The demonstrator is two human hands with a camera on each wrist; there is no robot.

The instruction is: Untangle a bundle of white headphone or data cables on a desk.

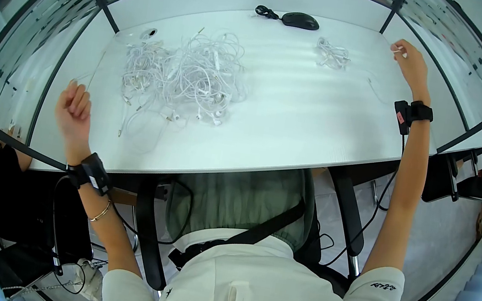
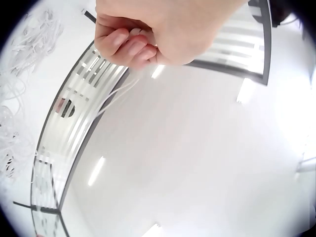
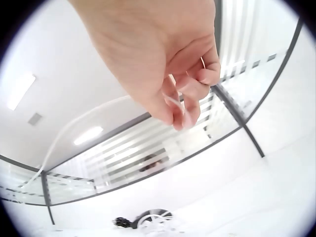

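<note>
1. One black mouse [image 1: 301,20], with one coiled lead [image 1: 266,12] to its left.
2. One large white cable tangle [image 1: 202,73], left of the mouse; its strands are too knotted to count.
3. One small white cable bundle [image 1: 332,54], just right of the mouse and nearer the person.
4. Two hands: left grip [image 1: 75,107] well left of the mouse, right grip [image 1: 411,67] to its right.
5. Two white strands [image 2: 121,90] from the left grip, one white cable [image 3: 74,118] from the right.
6. One tabletop [image 1: 296,115], under the mouse.
</note>
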